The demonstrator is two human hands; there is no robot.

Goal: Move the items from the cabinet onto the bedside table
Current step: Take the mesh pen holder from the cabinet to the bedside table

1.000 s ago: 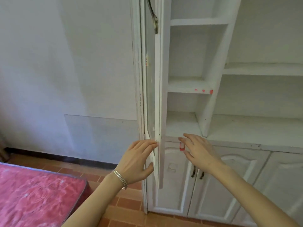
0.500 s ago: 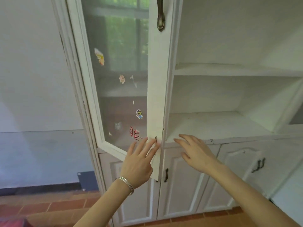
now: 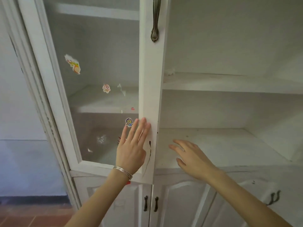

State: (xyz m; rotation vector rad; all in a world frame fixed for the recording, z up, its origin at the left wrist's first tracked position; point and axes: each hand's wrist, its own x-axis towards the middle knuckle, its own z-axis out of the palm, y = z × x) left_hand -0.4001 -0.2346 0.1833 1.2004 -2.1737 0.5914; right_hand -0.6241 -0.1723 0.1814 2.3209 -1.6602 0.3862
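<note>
In the head view the glass door (image 3: 149,89), edge-on a second ago, now faces broadside centre-left under the left hand (image 3: 131,151), fingers straight and pressing, while the right hand (image 3: 193,159) hovers spread and empty before the cabinet (image 3: 213,145), whose shelves show no items, so clearing seems finished.

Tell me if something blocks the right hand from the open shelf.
Nothing visible does: the right hand hovers before the open shelf. The glass door, touched by the left hand, stands left of it.
</note>
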